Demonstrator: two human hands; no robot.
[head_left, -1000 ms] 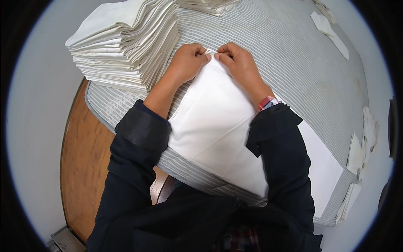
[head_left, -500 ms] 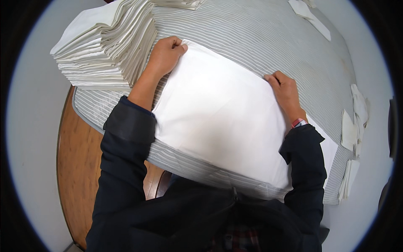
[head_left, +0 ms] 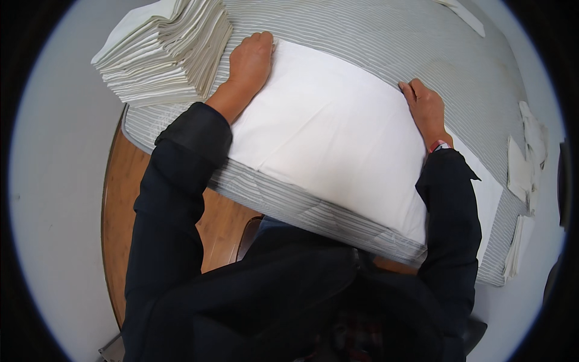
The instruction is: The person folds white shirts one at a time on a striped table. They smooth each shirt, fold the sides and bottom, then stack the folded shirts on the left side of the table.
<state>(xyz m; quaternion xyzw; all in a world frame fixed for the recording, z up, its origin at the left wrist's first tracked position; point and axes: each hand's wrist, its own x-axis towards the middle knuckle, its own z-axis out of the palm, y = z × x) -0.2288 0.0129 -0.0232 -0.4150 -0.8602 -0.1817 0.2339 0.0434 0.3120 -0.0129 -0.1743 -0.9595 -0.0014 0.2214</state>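
Pinching white cloth (head_left: 338, 133), fingers (head_left: 263, 40) of left hand (head_left: 248, 65) and right hand (head_left: 429, 110), grey-striped table (head_left: 325, 24), wooden floor (head_left: 222, 228), pale wall (head_left: 57, 181)

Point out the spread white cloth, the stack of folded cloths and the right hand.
Spread white cloth (head_left: 332, 130), head view: middle of its upper face.
Stack of folded cloths (head_left: 167, 55), head view: its layered side edges.
Right hand (head_left: 428, 108), head view: back of the hand.

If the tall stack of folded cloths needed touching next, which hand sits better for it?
Left, probably: the left hand is at the white cloth's upper-left corner, close beside the stack, while the right hand is near the upper-right corner, farther away.
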